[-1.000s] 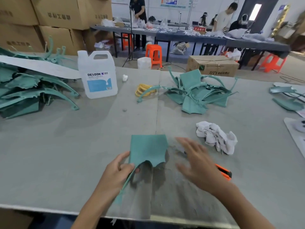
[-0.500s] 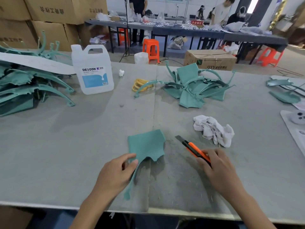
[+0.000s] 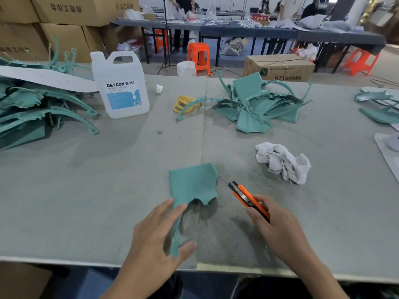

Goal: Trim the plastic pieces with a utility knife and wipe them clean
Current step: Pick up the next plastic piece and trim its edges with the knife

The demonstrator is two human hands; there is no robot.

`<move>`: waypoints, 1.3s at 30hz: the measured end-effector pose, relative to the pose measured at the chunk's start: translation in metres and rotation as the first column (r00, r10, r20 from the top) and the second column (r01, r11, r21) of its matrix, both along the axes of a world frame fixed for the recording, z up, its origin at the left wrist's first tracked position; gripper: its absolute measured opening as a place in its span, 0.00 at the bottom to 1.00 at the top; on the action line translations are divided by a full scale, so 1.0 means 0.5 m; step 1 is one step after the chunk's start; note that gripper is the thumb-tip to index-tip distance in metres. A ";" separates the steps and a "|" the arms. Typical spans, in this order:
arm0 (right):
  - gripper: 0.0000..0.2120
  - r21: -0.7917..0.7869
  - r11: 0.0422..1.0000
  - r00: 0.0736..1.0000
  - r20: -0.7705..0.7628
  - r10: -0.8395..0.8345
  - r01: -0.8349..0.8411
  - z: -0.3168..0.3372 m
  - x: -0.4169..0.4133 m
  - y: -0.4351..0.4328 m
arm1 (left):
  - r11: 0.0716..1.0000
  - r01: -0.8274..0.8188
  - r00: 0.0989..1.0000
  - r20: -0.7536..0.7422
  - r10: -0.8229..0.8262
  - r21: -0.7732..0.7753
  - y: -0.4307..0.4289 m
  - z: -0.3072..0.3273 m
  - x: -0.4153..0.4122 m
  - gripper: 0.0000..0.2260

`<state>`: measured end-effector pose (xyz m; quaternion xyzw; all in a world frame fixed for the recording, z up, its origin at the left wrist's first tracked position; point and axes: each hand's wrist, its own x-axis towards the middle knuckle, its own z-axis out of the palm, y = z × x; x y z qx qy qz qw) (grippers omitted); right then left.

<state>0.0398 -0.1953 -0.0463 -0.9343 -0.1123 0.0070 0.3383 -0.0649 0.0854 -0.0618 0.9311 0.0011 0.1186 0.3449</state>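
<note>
- The left hand had kept its hold throughout: thumb and fingers pinched the narrow stem of the teal plastic piece, whose broad panel lay flat on the table just ahead of the fingertips.
- The right hand was what had changed. A second before it hovered open and flat; it then closed round the orange utility knife and brought it up, the blade out and pointing at the panel's right edge, close to it but not clearly touching.
- I judged from this that trimming of this piece was about to start, and wiping was still to come.
- A crumpled white rag lay ahead of the right hand, unused.
- The grey felt tabletop carried fine shavings between and ahead of the hands.
- Far to the left of the left hand sat a heap of teal pieces, then a white DEXCON jug.
- Well ahead of both hands lay yellow rings beside a second teal pile; more teal parts lay far right.
- Beyond the table stood stacked cardboard boxes, an orange stool, a DTY carton and long dark benches with people standing at them.
</note>
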 end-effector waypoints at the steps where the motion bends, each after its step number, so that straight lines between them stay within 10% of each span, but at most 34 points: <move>1: 0.11 -0.011 1.000 1.000 -0.002 0.019 -0.019 -0.001 0.001 0.003 | 1.000 0.013 1.000 0.028 -0.013 0.007 -0.008 0.000 0.010 0.31; 11: 0.09 0.070 0.994 0.997 -0.009 0.083 -0.082 -0.001 0.005 0.006 | 0.967 -0.210 0.977 0.018 0.215 -0.141 0.017 0.000 0.064 0.13; 27: 0.06 0.218 0.962 0.982 -0.052 0.181 -0.166 0.023 -0.006 0.053 | 0.814 -0.212 0.969 -0.008 0.247 -0.540 0.065 -0.011 0.074 0.12; 39: 0.12 0.509 0.861 0.987 -0.146 0.069 0.015 0.064 0.018 0.103 | 0.815 -0.203 0.977 -0.059 0.204 -0.542 0.067 0.009 0.057 0.13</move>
